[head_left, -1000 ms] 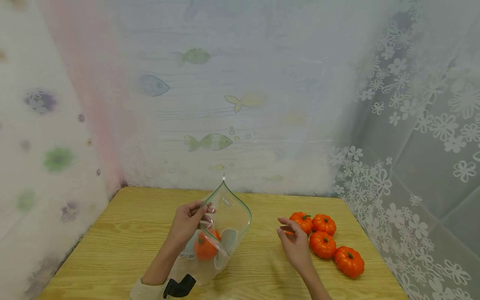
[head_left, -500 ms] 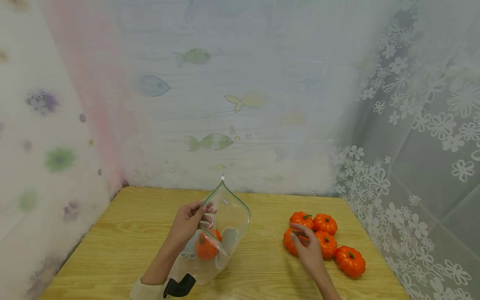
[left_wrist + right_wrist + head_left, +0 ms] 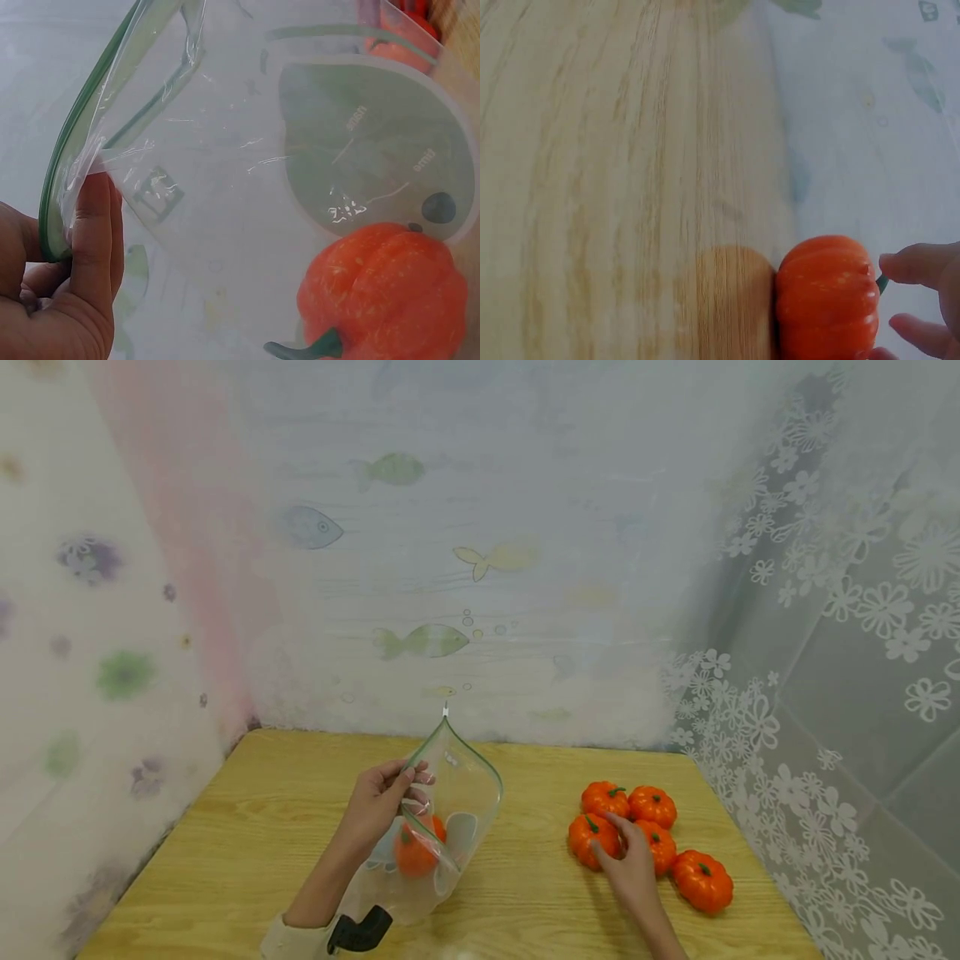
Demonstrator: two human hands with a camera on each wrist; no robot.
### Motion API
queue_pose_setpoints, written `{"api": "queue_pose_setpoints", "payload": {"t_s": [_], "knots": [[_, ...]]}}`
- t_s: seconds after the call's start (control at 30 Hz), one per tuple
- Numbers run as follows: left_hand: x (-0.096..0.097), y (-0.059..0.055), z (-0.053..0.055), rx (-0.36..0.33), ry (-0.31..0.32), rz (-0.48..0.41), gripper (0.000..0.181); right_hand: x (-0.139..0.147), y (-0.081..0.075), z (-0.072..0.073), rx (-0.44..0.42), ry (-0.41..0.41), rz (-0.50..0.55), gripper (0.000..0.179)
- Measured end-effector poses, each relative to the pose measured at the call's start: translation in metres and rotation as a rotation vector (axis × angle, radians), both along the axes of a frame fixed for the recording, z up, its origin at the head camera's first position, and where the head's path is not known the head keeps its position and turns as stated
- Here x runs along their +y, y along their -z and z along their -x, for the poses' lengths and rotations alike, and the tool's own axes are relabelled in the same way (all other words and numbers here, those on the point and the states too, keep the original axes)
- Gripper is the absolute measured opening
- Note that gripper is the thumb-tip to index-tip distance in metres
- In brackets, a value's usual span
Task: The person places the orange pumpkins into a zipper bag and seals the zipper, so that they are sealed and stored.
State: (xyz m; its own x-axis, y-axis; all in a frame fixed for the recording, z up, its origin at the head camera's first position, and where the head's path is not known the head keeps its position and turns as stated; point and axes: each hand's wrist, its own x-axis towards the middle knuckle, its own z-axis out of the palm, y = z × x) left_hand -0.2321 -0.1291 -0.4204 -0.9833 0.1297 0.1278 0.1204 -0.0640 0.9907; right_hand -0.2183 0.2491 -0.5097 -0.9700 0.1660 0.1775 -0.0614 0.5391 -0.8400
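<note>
My left hand [image 3: 381, 797] pinches the green-edged rim of a clear zip bag [image 3: 472, 785], whose mouth gapes wide. Through the plastic shows a small orange pumpkin [image 3: 415, 852] with a green stem; the left wrist view has this pumpkin [image 3: 386, 292] low inside the bag. On the right, my right hand [image 3: 630, 864] is beside the nearest-left pumpkin [image 3: 591, 842] of a cluster. Thumb and forefinger are spread apart at its right side. In the right wrist view the fingertips [image 3: 904, 266] are right at the stem of that pumpkin [image 3: 829, 300].
Close around the right hand sit more pumpkins: one at the back left [image 3: 602, 797], another at the back right [image 3: 652, 807], one partly behind the hand [image 3: 660, 847] and one at the front right [image 3: 702, 882]. The wooden table [image 3: 517, 893] meets a patterned curtain [image 3: 570, 693] behind.
My right hand has moved rightward from left of the pumpkins, across the nearest-left one, to its right side, uncovering it. My left hand keeps holding the bag in about the same place.
</note>
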Motion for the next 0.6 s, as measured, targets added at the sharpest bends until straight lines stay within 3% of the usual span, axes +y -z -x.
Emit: {"api": "queue_pose_setpoints", "payload": {"t_s": [0.27,0.6], "knots": [[0.0,0.001,-0.002,-0.001,-0.023,-0.016,0.031,0.002,0.002,0.004,-0.12,-0.026,-0.021,0.074],[-0.003,0.004,-0.001,-0.016,-0.012,-0.035,0.031,0.002,0.013,0.011,-0.222,-0.058,-0.02,0.081]]}}
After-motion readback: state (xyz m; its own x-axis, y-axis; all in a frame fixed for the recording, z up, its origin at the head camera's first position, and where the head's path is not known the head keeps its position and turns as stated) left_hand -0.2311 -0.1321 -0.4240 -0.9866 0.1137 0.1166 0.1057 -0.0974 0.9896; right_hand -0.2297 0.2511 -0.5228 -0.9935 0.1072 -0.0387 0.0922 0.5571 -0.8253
